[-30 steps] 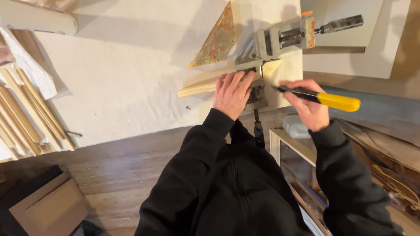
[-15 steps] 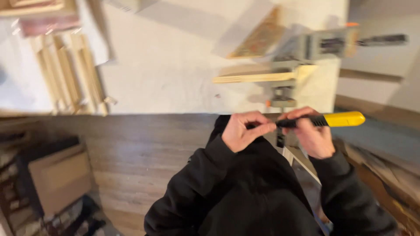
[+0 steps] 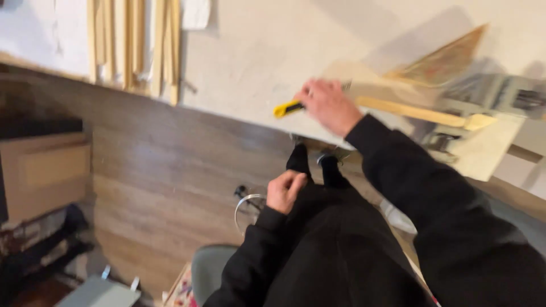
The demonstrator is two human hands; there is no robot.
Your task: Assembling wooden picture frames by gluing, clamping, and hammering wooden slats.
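Here, right hand [image 3: 329,105]: clenched around a yellow utility knife [image 3: 288,108], held over the white worktop [image 3: 250,62]; the yellow and black end of the knife sticks out to the left of the fist, and blur hides the rest.
Left hand [image 3: 286,190]: curled into a loose fist with nothing visible in it, low against the dark trousers, well apart from the worktop.
Just beside the right hand: a pale wooden strip [image 3: 418,112] lies flat on the worktop, running away to the right from the wrist.
Behind the strip: a grey metal clamp or vise [image 3: 500,96], blurred, sits at the worktop's right end; its details cannot be made out.
Above the strip: a triangular board [image 3: 443,57] with a mottled brownish face lies tilted, one corner pointing up and right.
Under the clamp: a pale sheet of board [image 3: 486,153] juts out past the worktop edge.
Far left on the worktop: a bundle of light wooden slats [image 3: 136,40] lies side by side, ends near the front edge.
Open room: the stretch of worktop between the slats and the knife is bare white surface.
Edge: the worktop's front edge runs diagonally, just below the knife hand.
Floor: brown wood planks [image 3: 165,170]; a cardboard box [image 3: 45,170] sits at the left, and a thin wire loop [image 3: 244,207] lies near the left hand.
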